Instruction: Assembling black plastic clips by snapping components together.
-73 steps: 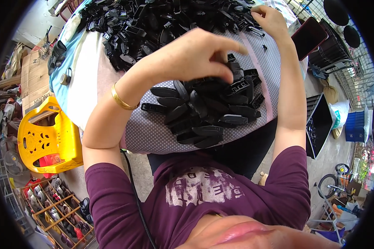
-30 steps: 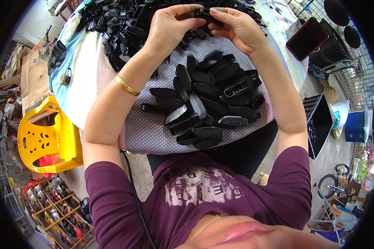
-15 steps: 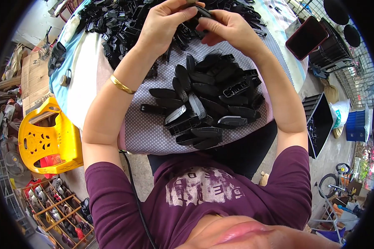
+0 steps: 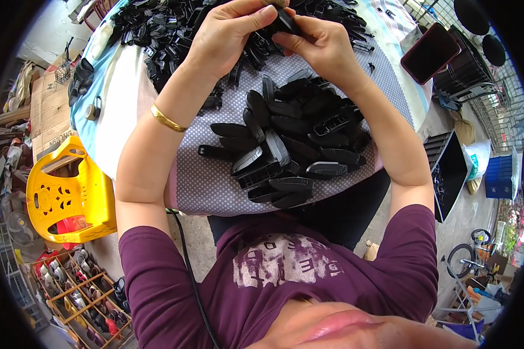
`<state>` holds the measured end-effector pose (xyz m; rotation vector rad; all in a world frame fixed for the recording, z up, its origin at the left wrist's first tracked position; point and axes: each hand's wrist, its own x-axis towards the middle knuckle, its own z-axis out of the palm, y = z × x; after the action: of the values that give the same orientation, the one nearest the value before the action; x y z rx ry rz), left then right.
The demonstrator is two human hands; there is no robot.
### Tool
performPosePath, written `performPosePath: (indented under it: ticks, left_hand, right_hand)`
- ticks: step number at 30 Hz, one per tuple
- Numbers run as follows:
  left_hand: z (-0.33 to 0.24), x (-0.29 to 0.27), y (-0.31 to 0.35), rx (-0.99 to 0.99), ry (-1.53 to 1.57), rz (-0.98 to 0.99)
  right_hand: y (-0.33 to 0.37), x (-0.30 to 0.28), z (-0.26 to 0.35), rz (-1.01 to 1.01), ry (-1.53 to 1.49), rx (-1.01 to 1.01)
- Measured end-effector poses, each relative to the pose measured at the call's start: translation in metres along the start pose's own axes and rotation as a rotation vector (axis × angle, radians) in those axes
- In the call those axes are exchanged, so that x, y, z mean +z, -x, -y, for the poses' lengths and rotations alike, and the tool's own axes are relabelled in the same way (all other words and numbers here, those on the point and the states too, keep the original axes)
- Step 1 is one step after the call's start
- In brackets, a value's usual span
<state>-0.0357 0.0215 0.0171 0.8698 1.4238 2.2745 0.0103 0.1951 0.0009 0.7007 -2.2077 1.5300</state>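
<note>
At the far edge of the view, my left hand [image 4: 230,32] and my right hand [image 4: 327,49] meet over a small, long black plastic part [image 4: 286,23]. My right thumb and fingers pinch its right end. The left fingers close at its other end, beside a small brownish tip [image 4: 277,2] cut off by the picture's edge. Between my forearms lies a loose heap of oblong black plastic pieces [image 4: 285,125], a few with grey faces. Beyond my hands spreads a bigger pile of smaller black plastic parts [image 4: 163,35].
A dotted cloth [image 4: 195,180] covers the near table. A phone-like dark slab [image 4: 429,53] stands at the right edge, above a black crate [image 4: 448,174]. A yellow plastic chair [image 4: 70,192] is on the left. A black cord [image 4: 183,250] hangs by my left side.
My right hand has turned slightly and moved a little down and right, its fingers now curled closer round the black part. The left hand stays nearly in place.
</note>
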Motion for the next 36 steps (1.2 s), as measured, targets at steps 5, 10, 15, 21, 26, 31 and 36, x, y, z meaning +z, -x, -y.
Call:
performPosePath:
  ticks: [5, 10, 15, 21, 26, 31, 36]
  left_hand:
    - [0.001, 0.006, 0.007, 0.138, -0.532, 0.171]
    - [-0.007, 0.051, 0.025, 0.022, -0.979, 0.580]
    - [0.011, 0.026, 0.010, 0.311, -1.167, 0.230]
    - [0.032, -0.010, 0.004, 0.312, -1.843, 0.205]
    - [0.038, 0.002, 0.001, 0.319, -1.965, 0.180]
    - [0.033, -0.003, -0.004, 0.368, -1.366, 0.002]
    - [0.037, -0.022, -0.014, -0.107, -0.534, -0.184]
  right_hand:
    - [-0.013, -0.062, -0.015, 0.253, 0.580, 0.023]
    - [-0.008, -0.135, -0.061, 0.247, 0.986, 0.371]
    - [-0.014, -0.115, -0.055, 0.362, 1.027, 0.487]
    - [-0.018, -0.098, -0.013, 0.103, 0.700, 0.377]
    - [-0.021, -0.071, 0.001, -0.080, -0.062, 0.469]
    - [-0.022, -0.050, 0.000, -0.131, -0.500, 0.559]
    - [-0.018, -0.027, -0.002, -0.210, -0.587, 0.395]
